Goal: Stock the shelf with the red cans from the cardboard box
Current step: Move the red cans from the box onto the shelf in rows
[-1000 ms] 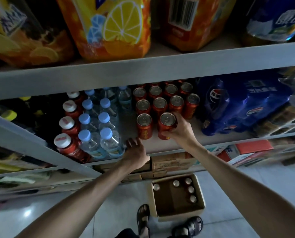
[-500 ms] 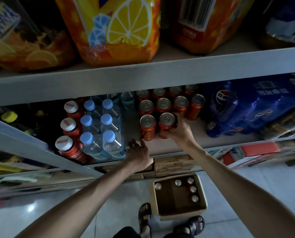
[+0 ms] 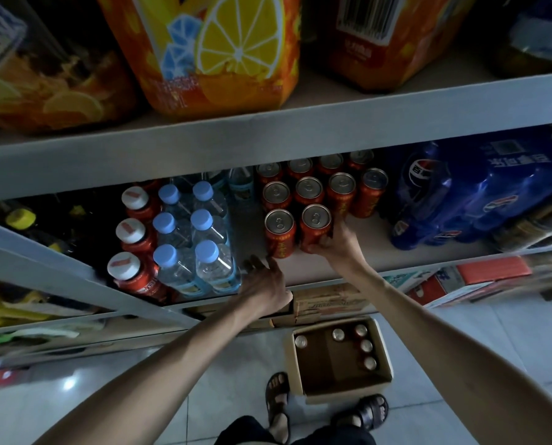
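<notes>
**Red cans on the shelf and in the box**

The red cans [image 3: 310,200] stand upright on the shelf [image 3: 364,252] in rows. They have shiny silver tops and yellow writing on their sides. The back row of four is partly hidden under the board above. Four more stand in the next row. Two stand at the front. The left front can [image 3: 280,232] stands alone. The right front can [image 3: 315,226] is just beside it, and the right hand [image 3: 338,242] is curled round its side. The cardboard box [image 3: 292,364] sits open on the floor below the shelf. Five box cans [image 3: 366,345] stand upright inside. One is near the back left corner, and four are along the back and right wall.
</notes>
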Demonstrator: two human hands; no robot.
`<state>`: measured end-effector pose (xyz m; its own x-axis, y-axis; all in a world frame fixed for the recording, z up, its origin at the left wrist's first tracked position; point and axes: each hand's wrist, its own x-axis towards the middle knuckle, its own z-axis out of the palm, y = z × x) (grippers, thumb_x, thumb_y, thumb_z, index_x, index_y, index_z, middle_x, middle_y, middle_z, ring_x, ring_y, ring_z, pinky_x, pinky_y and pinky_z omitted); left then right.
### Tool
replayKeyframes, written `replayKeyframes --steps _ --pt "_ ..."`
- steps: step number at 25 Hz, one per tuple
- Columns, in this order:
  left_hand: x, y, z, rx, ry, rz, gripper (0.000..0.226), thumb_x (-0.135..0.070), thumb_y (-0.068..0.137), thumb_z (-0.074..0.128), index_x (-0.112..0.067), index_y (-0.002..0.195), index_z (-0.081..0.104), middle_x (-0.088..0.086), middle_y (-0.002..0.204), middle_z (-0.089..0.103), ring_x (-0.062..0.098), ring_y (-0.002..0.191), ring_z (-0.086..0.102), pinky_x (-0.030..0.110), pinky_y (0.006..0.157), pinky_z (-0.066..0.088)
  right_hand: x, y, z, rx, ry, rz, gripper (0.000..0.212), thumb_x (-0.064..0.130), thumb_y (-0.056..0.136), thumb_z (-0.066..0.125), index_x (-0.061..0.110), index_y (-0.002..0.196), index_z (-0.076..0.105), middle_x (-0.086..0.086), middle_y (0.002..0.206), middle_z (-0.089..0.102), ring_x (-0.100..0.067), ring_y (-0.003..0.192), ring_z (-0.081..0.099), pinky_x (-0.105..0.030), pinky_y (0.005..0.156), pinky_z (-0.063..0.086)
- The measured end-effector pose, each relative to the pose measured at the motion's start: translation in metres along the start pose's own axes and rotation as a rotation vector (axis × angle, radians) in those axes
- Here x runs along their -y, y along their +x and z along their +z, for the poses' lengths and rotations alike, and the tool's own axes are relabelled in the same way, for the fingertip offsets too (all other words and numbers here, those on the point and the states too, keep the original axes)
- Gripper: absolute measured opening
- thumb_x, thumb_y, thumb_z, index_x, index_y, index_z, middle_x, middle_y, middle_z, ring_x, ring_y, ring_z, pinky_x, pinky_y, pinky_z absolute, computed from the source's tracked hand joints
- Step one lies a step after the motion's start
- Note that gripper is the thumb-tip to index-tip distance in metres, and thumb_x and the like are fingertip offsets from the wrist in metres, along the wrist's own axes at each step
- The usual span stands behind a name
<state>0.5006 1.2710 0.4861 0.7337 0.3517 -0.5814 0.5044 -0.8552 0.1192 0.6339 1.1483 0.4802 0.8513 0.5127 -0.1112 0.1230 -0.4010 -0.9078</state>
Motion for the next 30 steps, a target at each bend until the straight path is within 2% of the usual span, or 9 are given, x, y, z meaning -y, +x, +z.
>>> replayKeyframes --steps 3,6,9,13,16,20,25,28,30 --pt "0.001 0.000 -0.001 0.016 -0.008 0.003 0.089 -0.041 0.091 0.048 0.003 0.152 0.001 0.041 0.153 0.002 0.055 0.142 0.012 0.052 0.113 0.028 -0.003 0.003 -0.001 0.030 0.004 0.017 0.083 0.011 0.063 0.090 0.028 0.130 0.044 0.008 0.118 0.063 -0.011 0.110 0.059 -0.013 0.081 0.042" --pt "-0.001 -0.002 -0.001 0.013 0.002 0.007 0.091 -0.042 0.091 0.050 0.003 0.152 0.000 0.040 0.154 0.001 0.054 0.142 0.011 0.052 0.114 0.027 -0.004 0.004 -0.003 0.055 0.012 0.028 0.084 0.009 0.065 0.088 0.024 0.134 0.043 0.007 0.118 0.063 -0.012 0.111 0.058 -0.012 0.081 0.042" --pt "-0.002 -0.005 -0.002 0.008 0.021 0.001 0.091 -0.042 0.091 0.050 0.003 0.152 -0.001 0.039 0.154 0.001 0.053 0.143 0.012 0.053 0.114 0.027 -0.004 0.003 -0.003 0.049 0.004 0.024 0.083 0.010 0.067 0.088 0.021 0.136 0.043 0.001 0.123 0.064 -0.013 0.112 0.058 -0.019 0.086 0.044" --pt "-0.002 -0.007 -0.003 0.006 0.025 0.016 0.089 -0.041 0.092 0.049 0.002 0.152 -0.001 0.039 0.154 0.000 0.053 0.143 0.011 0.054 0.115 0.026 -0.002 0.001 -0.003 0.044 0.032 0.034 0.082 0.009 0.068 0.088 0.022 0.136 0.043 0.007 0.118 0.061 -0.010 0.110 0.057 0.001 0.071 0.041" --pt "-0.003 -0.008 -0.002 0.008 0.059 0.014 0.089 -0.042 0.093 0.048 0.002 0.152 -0.001 0.038 0.154 0.000 0.054 0.143 0.010 0.055 0.114 0.028 -0.002 -0.002 -0.002 0.024 0.016 0.035 0.081 0.011 0.068 0.088 0.023 0.135 0.045 0.009 0.117 0.061 -0.009 0.110 0.057 0.005 0.070 0.040" --pt "-0.004 -0.012 -0.004 0.015 0.088 0.024 0.088 -0.045 0.095 0.046 0.003 0.152 -0.001 0.040 0.153 -0.001 0.055 0.142 0.009 0.057 0.115 0.025 0.001 -0.004 -0.003 0.003 -0.002 0.034 0.080 0.013 0.065 0.089 0.021 0.133 0.048 0.003 0.124 0.064 -0.010 0.112 0.057 -0.020 0.088 0.043" --pt "-0.003 -0.008 -0.003 0.023 0.137 0.027 0.086 -0.044 0.095 0.045 0.003 0.152 0.000 0.042 0.152 0.000 0.055 0.142 0.013 0.056 0.114 0.027 -0.001 -0.006 -0.001 -0.033 -0.019 0.019 0.078 0.015 0.063 0.090 0.019 0.131 0.051 0.006 0.120 0.063 -0.013 0.113 0.059 -0.004 0.078 0.040" --pt "-0.006 -0.007 -0.004 0.065 0.151 -0.003 0.085 -0.041 0.094 0.045 0.001 0.153 0.001 0.041 0.153 0.001 0.054 0.142 0.012 0.055 0.116 0.024 0.001 -0.012 -0.003 -0.038 -0.021 0.003 0.082 0.020 0.064 0.090 0.016 0.134 0.048 -0.002 0.128 0.062 -0.020 0.118 0.057 -0.028 0.091 0.048" --pt "-0.007 -0.014 -0.004 0.022 0.129 -0.017 0.075 -0.037 0.093 0.046 0.003 0.150 0.016 0.038 0.152 0.018 0.050 0.140 0.024 0.052 0.113 0.030 0.000 -0.026 -0.005 -0.063 -0.022 -0.018 0.085 0.022 0.065 0.090 0.014 0.138 0.046 -0.003 0.131 0.058 -0.020 0.119 0.054 -0.031 0.092 0.046"
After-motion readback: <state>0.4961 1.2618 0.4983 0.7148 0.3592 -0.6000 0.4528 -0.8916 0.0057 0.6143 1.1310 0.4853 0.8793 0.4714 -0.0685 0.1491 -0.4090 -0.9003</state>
